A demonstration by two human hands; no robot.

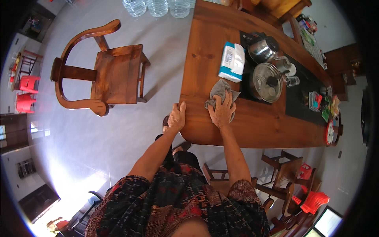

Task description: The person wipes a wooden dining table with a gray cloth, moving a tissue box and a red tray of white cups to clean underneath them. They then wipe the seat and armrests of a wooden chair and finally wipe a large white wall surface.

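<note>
My right hand point(222, 110) presses a crumpled grey cloth point(219, 87) against the brown wooden table point(201, 83), with its fingers bent over the fabric. At the table's near left corner my left hand point(177, 117) is closed round the edge. Just beyond the cloth lies a white and teal pack of tissues point(232, 62). To the right of the cloth, a glass-lidded pot point(267, 83) stands on the table's dark inset strip. A shiny kettle point(263, 49) is behind the pot.
A wooden armchair point(116, 73) stands on the grey floor to the left. Glass cups point(291, 81) and a small box point(315, 101) sit farther right on the table. Large clear water bottles point(158, 8) are at the far side. Wooden chairs point(282, 170) and red stools point(314, 201) are at lower right.
</note>
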